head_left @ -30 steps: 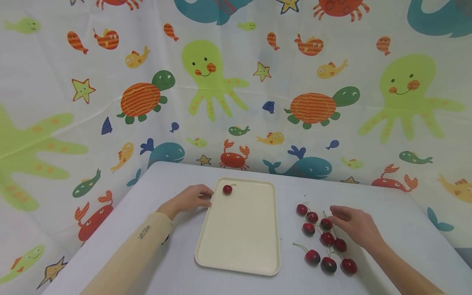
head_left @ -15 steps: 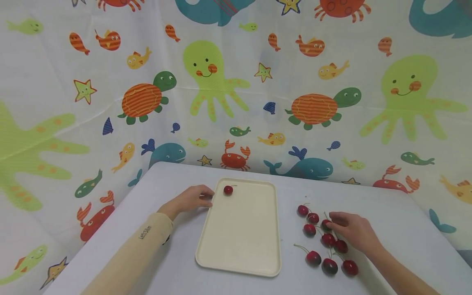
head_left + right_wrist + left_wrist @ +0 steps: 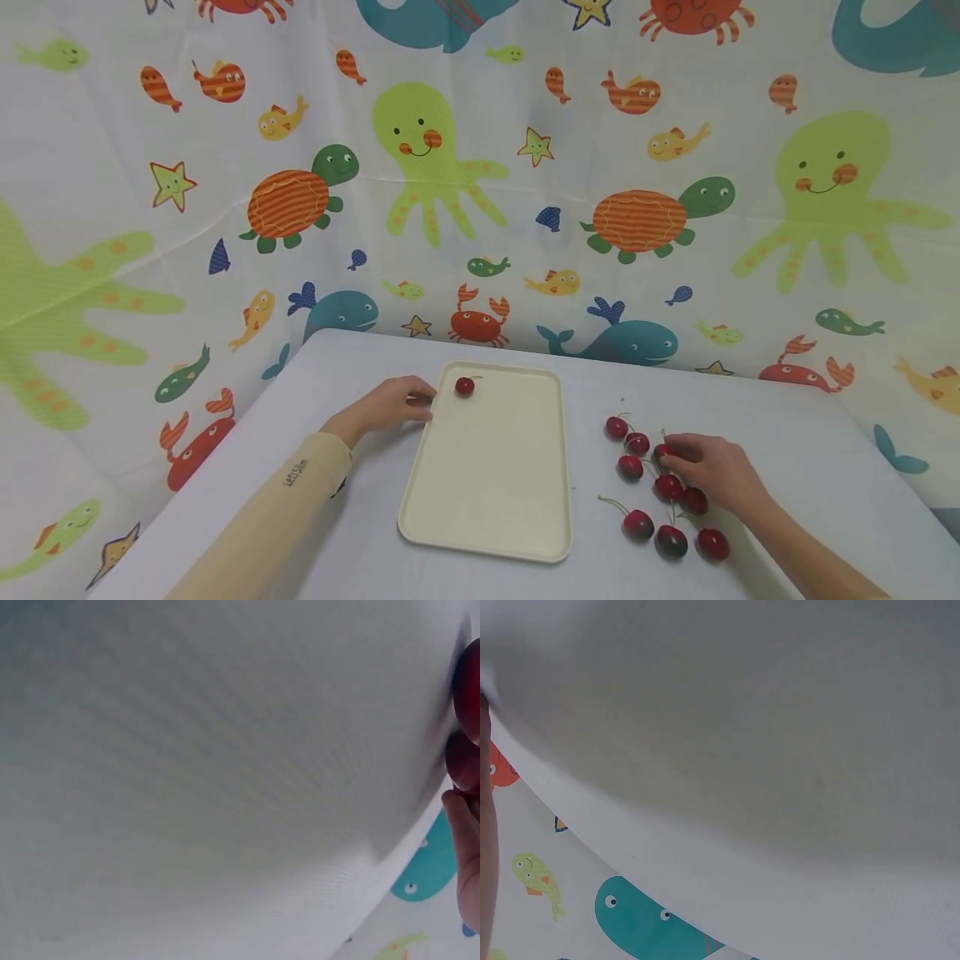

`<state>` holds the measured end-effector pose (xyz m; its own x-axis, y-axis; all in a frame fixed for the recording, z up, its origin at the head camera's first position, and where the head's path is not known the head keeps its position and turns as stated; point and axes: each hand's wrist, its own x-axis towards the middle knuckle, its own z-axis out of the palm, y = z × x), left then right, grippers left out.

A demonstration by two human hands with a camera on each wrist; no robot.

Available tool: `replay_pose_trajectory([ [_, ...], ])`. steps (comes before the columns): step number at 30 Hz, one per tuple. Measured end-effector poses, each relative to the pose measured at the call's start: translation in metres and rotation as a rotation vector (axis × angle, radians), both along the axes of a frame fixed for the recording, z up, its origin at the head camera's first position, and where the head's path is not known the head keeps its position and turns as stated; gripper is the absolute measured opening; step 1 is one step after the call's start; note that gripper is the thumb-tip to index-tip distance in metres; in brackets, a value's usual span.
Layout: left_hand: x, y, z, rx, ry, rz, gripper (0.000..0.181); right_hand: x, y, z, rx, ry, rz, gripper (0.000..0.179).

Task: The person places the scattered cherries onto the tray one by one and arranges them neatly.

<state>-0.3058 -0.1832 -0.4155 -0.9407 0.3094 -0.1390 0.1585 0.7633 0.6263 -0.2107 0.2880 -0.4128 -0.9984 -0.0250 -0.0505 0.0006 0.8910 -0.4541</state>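
Observation:
At the upper left edge of the cream tray (image 3: pixel 487 467), my left hand (image 3: pixel 393 402) rests with its thumb and forefinger against the rim. One dark red cherry (image 3: pixel 464 386) with a stem lies in the tray's far left corner. On the right, my right hand (image 3: pixel 712 467) pinches a cherry (image 3: pixel 661 453) between thumb and forefinger, at the edge of a loose group of cherries. In the right wrist view, a fingertip (image 3: pixel 452 801) shows beside two cherries at the frame edge. The left wrist view catches only a sliver of the hand.
Around the pinched fruit lie several other cherries, among them one dark cherry (image 3: pixel 671 542) near the front and one (image 3: pixel 617 427) at the back. The white table (image 3: pixel 337 533) ends at a hanging cloth (image 3: pixel 480 208) printed with sea animals.
My right hand has lowered slightly toward the group, and its thumb and forefinger have come together on a cherry. The left hand and the tray have stayed in place.

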Motion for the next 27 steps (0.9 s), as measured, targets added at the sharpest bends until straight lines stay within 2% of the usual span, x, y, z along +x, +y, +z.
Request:
replay_pose_trajectory([
  [7,0.001,0.0,0.001,-0.005,0.009,-0.005,0.042,-0.003,-0.001,0.0,0.014,0.016,-0.025,0.054],
  [17,0.0,0.001,-0.001,-0.006,0.007,-0.006,0.042,-0.01,-0.009,0.003,0.016,0.087,-0.01,0.052],
  [27,-0.001,0.0,-0.001,0.0,0.011,-0.009,0.042,-0.016,-0.014,0.017,0.003,0.175,0.019,0.048],
])
